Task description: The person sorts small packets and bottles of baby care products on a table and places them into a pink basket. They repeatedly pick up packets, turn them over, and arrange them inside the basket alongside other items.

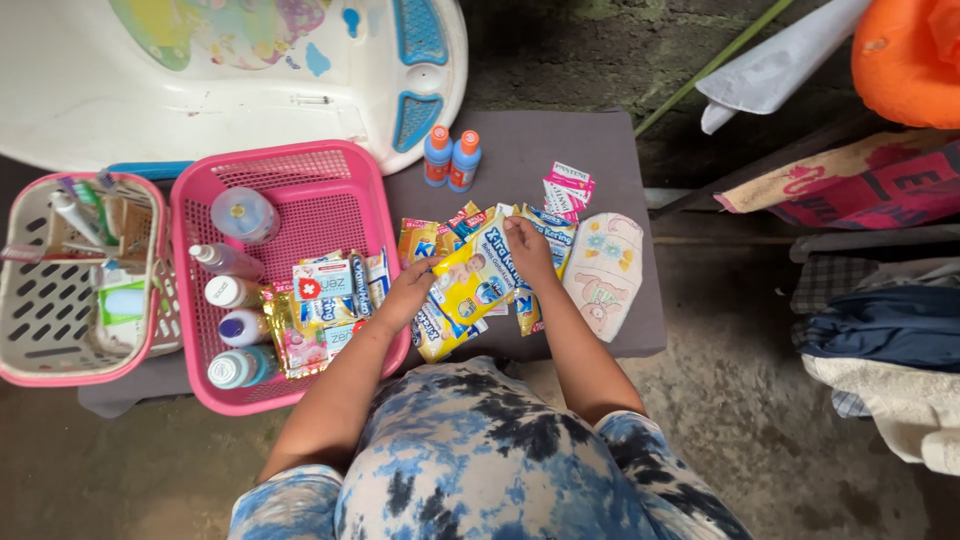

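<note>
Pink basket (340, 165) w/ bottles, sachets; left hand (408, 290) & right hand (527, 250), fingers closed, grip yellow sachet (468, 282); sachet pile (480, 262) reaches table front edge (640, 345).

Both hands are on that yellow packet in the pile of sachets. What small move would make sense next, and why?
Probably lift the yellow plastic packet clear of the pile and carry it left toward the pink plastic basket. The left hand and right hand already hold its two ends, and similar sachets already lie inside that basket beside the bottles.
</note>
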